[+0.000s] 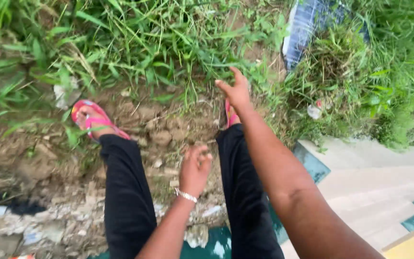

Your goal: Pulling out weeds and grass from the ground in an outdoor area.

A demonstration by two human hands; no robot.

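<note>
My right hand reaches forward with fingers spread, just short of the tall green grass and holding nothing. My left hand hangs lower between my legs, fingers loosely curled and apparently empty, with a silver bracelet on the wrist. I stand in black trousers and pink sandals on bare, lumpy soil.
Stones and rubble lie at the lower left. A blue patterned sheet lies in the grass at the top right. Pale concrete steps with teal patches run along the right. A bit of white litter sits in the weeds.
</note>
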